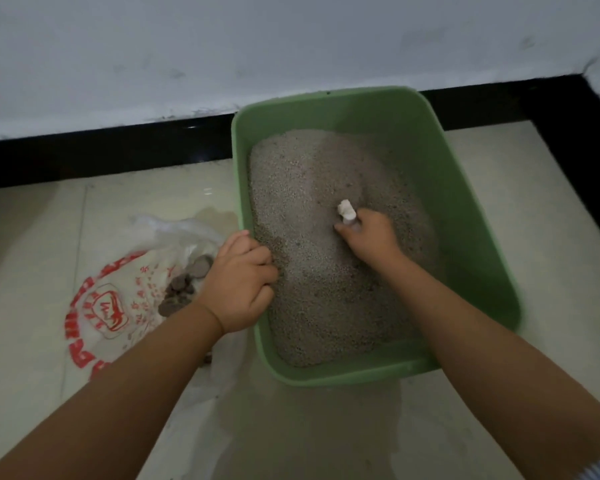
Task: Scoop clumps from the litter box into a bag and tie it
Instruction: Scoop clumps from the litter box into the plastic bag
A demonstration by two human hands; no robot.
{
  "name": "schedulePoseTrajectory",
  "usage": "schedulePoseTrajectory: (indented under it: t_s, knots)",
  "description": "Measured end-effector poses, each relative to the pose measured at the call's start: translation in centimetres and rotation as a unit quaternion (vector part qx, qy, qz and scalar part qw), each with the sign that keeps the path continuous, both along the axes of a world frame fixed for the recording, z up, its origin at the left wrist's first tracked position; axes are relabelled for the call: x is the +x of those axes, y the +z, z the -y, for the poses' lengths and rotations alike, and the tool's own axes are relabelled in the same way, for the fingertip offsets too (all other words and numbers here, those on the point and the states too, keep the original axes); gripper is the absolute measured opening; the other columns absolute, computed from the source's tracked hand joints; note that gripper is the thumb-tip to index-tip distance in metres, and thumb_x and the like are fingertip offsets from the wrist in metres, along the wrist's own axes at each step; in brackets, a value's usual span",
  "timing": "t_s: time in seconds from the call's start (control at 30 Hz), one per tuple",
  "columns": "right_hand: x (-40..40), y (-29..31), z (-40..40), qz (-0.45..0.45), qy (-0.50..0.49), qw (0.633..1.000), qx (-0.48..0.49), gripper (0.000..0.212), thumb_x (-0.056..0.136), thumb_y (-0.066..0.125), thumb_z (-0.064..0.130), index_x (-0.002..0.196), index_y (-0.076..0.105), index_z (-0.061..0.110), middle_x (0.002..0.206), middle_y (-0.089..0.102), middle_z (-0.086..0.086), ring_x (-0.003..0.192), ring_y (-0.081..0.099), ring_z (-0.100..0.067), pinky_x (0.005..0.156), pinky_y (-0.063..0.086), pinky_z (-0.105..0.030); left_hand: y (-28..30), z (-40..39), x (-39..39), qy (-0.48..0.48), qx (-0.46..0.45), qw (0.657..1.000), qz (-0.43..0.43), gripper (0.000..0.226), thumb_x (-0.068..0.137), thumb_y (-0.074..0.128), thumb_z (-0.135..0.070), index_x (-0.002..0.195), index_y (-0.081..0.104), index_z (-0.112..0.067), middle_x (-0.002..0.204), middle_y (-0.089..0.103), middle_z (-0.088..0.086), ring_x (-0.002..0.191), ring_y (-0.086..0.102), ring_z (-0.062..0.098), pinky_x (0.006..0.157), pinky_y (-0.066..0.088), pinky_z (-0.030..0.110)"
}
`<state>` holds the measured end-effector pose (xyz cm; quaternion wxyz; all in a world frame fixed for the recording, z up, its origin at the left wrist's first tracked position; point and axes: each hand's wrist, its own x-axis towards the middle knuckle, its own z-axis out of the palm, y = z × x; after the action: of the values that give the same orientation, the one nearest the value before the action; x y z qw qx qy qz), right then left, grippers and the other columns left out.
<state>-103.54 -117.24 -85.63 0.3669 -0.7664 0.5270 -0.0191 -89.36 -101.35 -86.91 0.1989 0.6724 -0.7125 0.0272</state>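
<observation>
Tiled floor [499,202], green litter box [465,202], both hands inside.

Bag [118,299] holding clumps [184,285], seemingly, lies left of litter box [465,188].

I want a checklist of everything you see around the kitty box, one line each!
Surface: pale tiled floor.
Job's things: green plastic litter box holding grey granular litter; white plastic bag with red print lying left of it, dark clumps on it.
Clutter: nothing seen.
Hands: left hand grips the box's left rim; right hand holds a white scoop handle in the litter.
Cables: nothing seen.
Surroundings: white wall, black skirting.
</observation>
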Motion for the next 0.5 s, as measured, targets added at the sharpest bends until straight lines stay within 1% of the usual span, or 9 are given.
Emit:
schedulePoseTrajectory:
  t_s: [0.13, 0.17, 0.23, 0.27, 0.33, 0.4, 0.43, 0.47, 0.5]
  knots:
    - [-2.6, 0.8, -0.3, 0.101, -0.044, 0.994, 0.011, 0.008, 0.089, 0.057, 0.016, 0.087, 0.056, 0.008, 0.065, 0.045, 0.003, 0.066, 0.043, -0.013, 0.061, 0.035, -0.026, 0.1, 0.0, -0.1, 0.000, -0.001, 1.000, 0.009, 0.031, 0.068, 0.035, -0.022, 0.050, 0.056, -0.008, 0.056, 0.048, 0.007, 0.070, 0.031, 0.018, 0.090, 0.027, 0.036]
    - [-3.2, 1.2, -0.2, 0.108, -0.055, 0.993, 0.002, 0.006, 0.089, 0.057, 0.015, 0.086, 0.056, 0.009, 0.064, 0.045, 0.003, 0.066, 0.043, -0.013, 0.058, 0.035, -0.023, 0.2, 0.0, -0.1, 0.000, 0.000, 1.000, 0.008, 0.031, 0.068, 0.035, -0.022, 0.050, 0.056, -0.008, 0.055, 0.048, 0.007, 0.070, 0.031, 0.018, 0.090, 0.027, 0.036]
    - [-4.1, 1.8, -0.1, 0.093, -0.055, 0.994, -0.023, 0.009, 0.090, 0.057, 0.016, 0.084, 0.055, 0.010, 0.064, 0.045, -0.001, 0.072, 0.044, -0.016, 0.047, 0.029, -0.018, 0.2, 0.0, -0.1, 0.002, 0.002, 1.000, 0.007, 0.032, 0.068, 0.035, -0.022, 0.050, 0.057, -0.008, 0.055, 0.048, 0.007, 0.070, 0.031, 0.018, 0.089, 0.027, 0.036]
    - [-4.5, 2.1, -0.1, 0.076, -0.043, 0.996, -0.030, 0.009, 0.090, 0.057, 0.017, 0.086, 0.058, 0.008, 0.069, 0.048, -0.005, 0.075, 0.045, -0.016, 0.046, 0.026, -0.022, 0.3, 0.0, -0.1, 0.003, 0.002, 1.000, 0.007, 0.032, 0.068, 0.035, -0.022, 0.050, 0.057, -0.008, 0.056, 0.048, 0.007, 0.070, 0.031, 0.018, 0.089, 0.027, 0.036]
    - [-5.1, 2.5, -0.3, 0.056, -0.013, 0.998, -0.032, 0.015, 0.089, 0.058, 0.018, 0.092, 0.062, 0.004, 0.077, 0.050, -0.008, 0.078, 0.046, -0.017, 0.047, 0.025, -0.023, 0.3, 0.0, -0.2, 0.004, 0.003, 1.000, 0.009, 0.032, 0.068, 0.035, -0.022, 0.050, 0.057, -0.008, 0.055, 0.048, 0.006, 0.070, 0.031, 0.018, 0.089, 0.027, 0.036]
    - [-5.6, 2.9, -0.7, 0.065, -0.009, 0.997, -0.029, 0.009, 0.089, 0.058, 0.018, 0.087, 0.059, 0.009, 0.070, 0.049, -0.004, 0.076, 0.045, -0.015, 0.047, 0.026, -0.015, 0.4, -0.1, -0.2, 0.006, 0.006, 1.000, 0.011, 0.032, 0.068, 0.035, -0.022, 0.050, 0.057, -0.008, 0.055, 0.048, 0.006, 0.070, 0.030, 0.018, 0.089, 0.027, 0.036]
    - [-5.9, 3.1, -1.0, 0.073, -0.015, 0.997, -0.028, 0.007, 0.089, 0.058, 0.017, 0.086, 0.058, 0.011, 0.066, 0.049, -0.001, 0.077, 0.046, -0.015, 0.046, 0.026, -0.015, 0.5, -0.1, -0.2, 0.007, 0.007, 1.000, 0.014, 0.032, 0.067, 0.035, -0.022, 0.050, 0.057, -0.008, 0.055, 0.048, 0.006, 0.070, 0.030, 0.018, 0.089, 0.027, 0.036]
    - [-6.2, 3.3, -1.2, 0.077, -0.016, 0.996, -0.033, 0.006, 0.089, 0.058, 0.016, 0.090, 0.061, 0.011, 0.069, 0.054, -0.002, 0.079, 0.049, -0.017, 0.048, 0.028, -0.018, 0.5, 0.0, -0.2, 0.008, 0.007, 1.000, 0.016, 0.032, 0.067, 0.035, -0.022, 0.050, 0.058, -0.008, 0.055, 0.048, 0.006, 0.070, 0.030, 0.018, 0.089, 0.027, 0.036]
    - [-6.4, 3.4, -1.3, 0.074, -0.007, 0.996, -0.041, 0.014, 0.088, 0.059, 0.015, 0.099, 0.064, 0.008, 0.078, 0.060, -0.008, 0.084, 0.054, -0.020, 0.055, 0.030, -0.020, 0.5, -0.1, -0.2, 0.010, 0.007, 1.000, 0.017, 0.032, 0.067, 0.035, -0.022, 0.049, 0.058, -0.008, 0.055, 0.048, 0.006, 0.069, 0.030, 0.018, 0.088, 0.027, 0.036]
